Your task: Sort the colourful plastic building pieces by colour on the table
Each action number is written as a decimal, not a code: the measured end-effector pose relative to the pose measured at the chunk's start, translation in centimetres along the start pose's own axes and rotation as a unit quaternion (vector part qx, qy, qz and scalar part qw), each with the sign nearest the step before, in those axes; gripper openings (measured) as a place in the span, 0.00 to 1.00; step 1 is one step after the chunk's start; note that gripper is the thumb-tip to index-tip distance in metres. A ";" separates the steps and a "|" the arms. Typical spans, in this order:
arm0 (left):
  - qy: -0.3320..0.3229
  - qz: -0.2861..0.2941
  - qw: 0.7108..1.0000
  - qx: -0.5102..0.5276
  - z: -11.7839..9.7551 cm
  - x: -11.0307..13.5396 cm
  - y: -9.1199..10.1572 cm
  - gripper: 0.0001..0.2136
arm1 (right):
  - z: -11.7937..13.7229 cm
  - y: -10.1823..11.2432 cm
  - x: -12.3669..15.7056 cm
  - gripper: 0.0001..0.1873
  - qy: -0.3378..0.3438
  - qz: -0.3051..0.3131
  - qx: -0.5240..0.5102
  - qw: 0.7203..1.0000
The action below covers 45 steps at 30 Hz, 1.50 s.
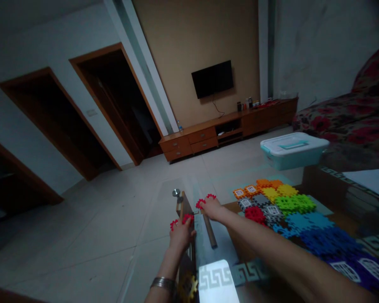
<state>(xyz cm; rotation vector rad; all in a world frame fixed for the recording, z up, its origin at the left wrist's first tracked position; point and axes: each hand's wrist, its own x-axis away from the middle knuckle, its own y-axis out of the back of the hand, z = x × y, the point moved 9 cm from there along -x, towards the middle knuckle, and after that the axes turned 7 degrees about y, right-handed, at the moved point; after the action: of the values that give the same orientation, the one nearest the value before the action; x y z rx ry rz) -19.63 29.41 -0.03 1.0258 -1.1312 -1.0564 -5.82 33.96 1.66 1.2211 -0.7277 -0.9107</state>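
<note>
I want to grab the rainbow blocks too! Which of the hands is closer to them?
Right. The right hand, holding red pieces, is just beside the left edge of the rainbow blocks. The left hand, also gripping red pieces, is farther off to their left.

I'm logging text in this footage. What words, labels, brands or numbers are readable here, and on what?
No text is readable.
Bottles on the TV cabinet: labels too small and dark.
Grey tiles: white window-like prints, no letters.
Red pieces in the left hand and right hand: no markings visible.
</note>
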 end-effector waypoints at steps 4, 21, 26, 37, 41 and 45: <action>0.015 0.005 1.000 -0.002 -1.7 3.8 0.1 0.24 | 2.9 -1.4 9.3 0.27 0.004 0.000 0.047 0.999; -0.108 0.061 0.984 0.129 -11.7 16.6 -0.5 0.15 | 0.9 -0.5 22.3 0.21 0.009 0.058 -0.103 0.993; -0.122 0.057 0.981 0.141 -12.3 16.6 -0.9 0.15 | 1.2 -1.1 23.6 0.31 -0.028 0.108 -0.096 0.989; -0.189 0.094 0.964 0.161 -13.2 18.1 -2.1 0.22 | 1.2 -1.8 25.1 0.31 0.023 0.106 -0.156 0.982; -0.190 0.105 0.959 0.182 -13.3 19.3 -1.9 0.24 | 1.3 -1.8 25.9 0.23 0.007 0.143 -0.164 0.976; -0.158 0.084 0.966 0.185 -13.5 19.4 -2.0 0.24 | 1.7 -1.4 26.0 0.24 -0.007 0.141 -0.162 0.977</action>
<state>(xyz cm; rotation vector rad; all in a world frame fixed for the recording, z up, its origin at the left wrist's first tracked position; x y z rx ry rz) -4.45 11.21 -0.26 1.0471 -1.6928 -0.9110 4.61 10.08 0.44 0.8012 -0.7103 -0.7656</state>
